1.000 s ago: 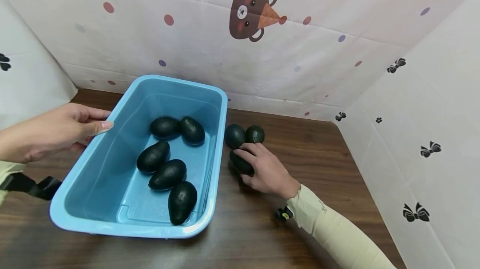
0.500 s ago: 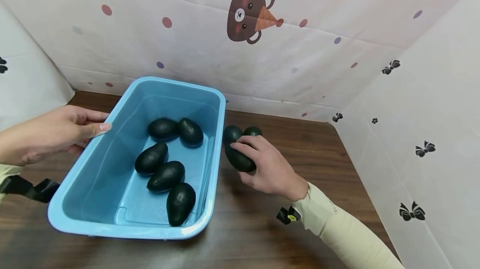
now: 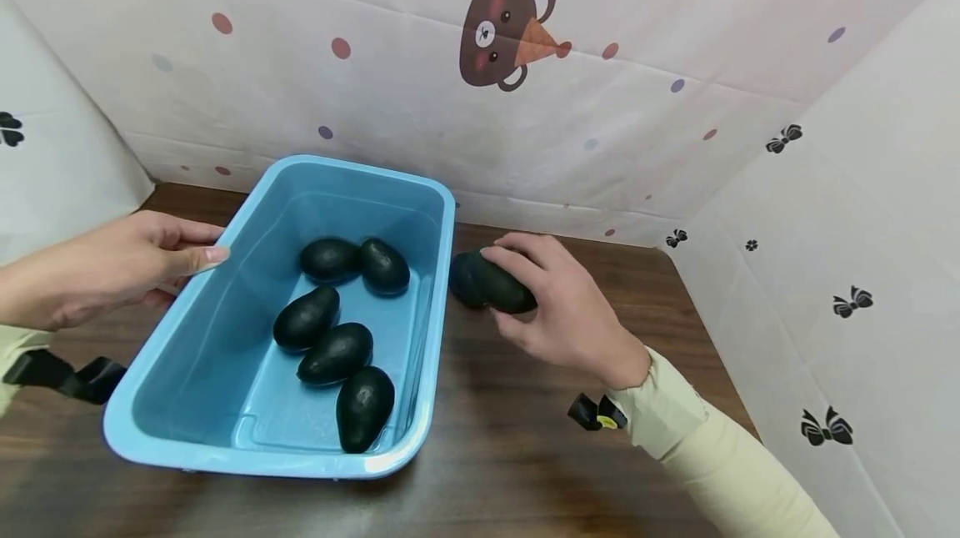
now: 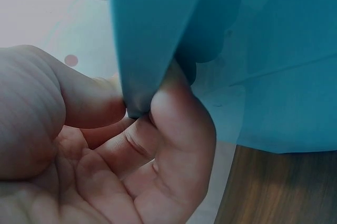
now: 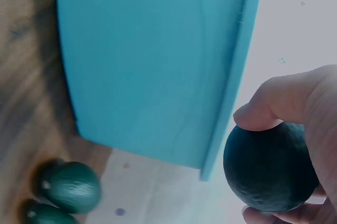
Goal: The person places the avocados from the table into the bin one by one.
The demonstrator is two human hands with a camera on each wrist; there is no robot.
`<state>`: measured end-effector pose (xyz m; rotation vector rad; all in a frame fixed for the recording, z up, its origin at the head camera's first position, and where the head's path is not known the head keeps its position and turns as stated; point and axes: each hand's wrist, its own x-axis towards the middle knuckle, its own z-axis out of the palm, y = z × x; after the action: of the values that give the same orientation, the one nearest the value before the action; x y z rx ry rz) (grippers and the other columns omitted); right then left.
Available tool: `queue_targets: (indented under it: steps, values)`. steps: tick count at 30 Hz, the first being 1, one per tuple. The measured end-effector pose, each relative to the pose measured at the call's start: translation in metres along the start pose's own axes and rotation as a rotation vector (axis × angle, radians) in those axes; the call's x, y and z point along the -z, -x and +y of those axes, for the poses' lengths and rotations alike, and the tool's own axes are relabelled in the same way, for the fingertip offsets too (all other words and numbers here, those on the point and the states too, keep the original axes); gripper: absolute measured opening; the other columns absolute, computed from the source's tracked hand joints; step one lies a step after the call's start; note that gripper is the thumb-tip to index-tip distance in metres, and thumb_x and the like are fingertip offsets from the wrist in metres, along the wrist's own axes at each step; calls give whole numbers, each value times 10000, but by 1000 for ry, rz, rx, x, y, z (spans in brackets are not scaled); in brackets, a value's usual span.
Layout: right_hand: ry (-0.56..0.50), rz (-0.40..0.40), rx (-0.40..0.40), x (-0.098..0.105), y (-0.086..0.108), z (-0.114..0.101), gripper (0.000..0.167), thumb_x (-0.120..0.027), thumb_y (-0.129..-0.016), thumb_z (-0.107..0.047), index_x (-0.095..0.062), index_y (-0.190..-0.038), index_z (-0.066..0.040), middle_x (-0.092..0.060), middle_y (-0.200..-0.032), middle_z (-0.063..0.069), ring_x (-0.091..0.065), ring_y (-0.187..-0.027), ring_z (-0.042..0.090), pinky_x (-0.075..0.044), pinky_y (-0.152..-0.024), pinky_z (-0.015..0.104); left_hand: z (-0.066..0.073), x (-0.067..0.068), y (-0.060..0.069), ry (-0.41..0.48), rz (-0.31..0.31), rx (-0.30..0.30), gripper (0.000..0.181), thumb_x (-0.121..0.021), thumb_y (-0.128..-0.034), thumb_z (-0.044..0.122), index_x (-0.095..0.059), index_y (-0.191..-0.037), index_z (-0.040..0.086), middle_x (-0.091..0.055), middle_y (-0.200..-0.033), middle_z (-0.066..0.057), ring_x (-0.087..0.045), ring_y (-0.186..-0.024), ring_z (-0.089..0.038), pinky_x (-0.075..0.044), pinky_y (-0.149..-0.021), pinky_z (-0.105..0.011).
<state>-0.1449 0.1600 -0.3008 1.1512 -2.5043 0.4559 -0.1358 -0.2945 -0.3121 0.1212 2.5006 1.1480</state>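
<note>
In the head view, my left hand (image 3: 142,263) pinches the left rim of a light blue plastic tub (image 3: 187,338). The left wrist view shows the thumb on one side of that rim (image 4: 145,39) and a curled finger on the other. My right hand (image 3: 570,313) grips a dark green avocado (image 3: 504,286), raised off the table to the right of the tub. In the right wrist view, thumb and fingers wrap this avocado (image 5: 268,168). Two others, one avocado (image 5: 73,187) beside another avocado (image 5: 50,214), lie on the table; the held one partly hides them in the head view.
Several avocados (image 3: 335,353) lie on the tub's floor, mostly toward its right side. Dark wood table (image 3: 600,279) extends right of the tub. A printed white sheet (image 3: 375,87) hangs behind, and white side panels (image 3: 862,213) stand at both sides.
My right hand has lifted the avocado off the table, moving it up and slightly right, in front of the two others. The left hand and tub have stayed in place.
</note>
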Motion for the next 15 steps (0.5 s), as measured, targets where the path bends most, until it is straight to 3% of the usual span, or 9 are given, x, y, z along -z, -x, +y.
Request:
queue_targets:
  steps: [15]
  values:
    - [7, -4, 4, 25, -30, -16, 587, -829, -861, -247, -629, -1401, -132, -608, -1392, 86, -574, -1226, 263, -589, -965, 462, 0, -1, -1, 5, -14, 7, 651, -510, -1100, 339, -347, -1549, -102, -743, -1196, -210, -749, -909, -239, -659, -777, -537]
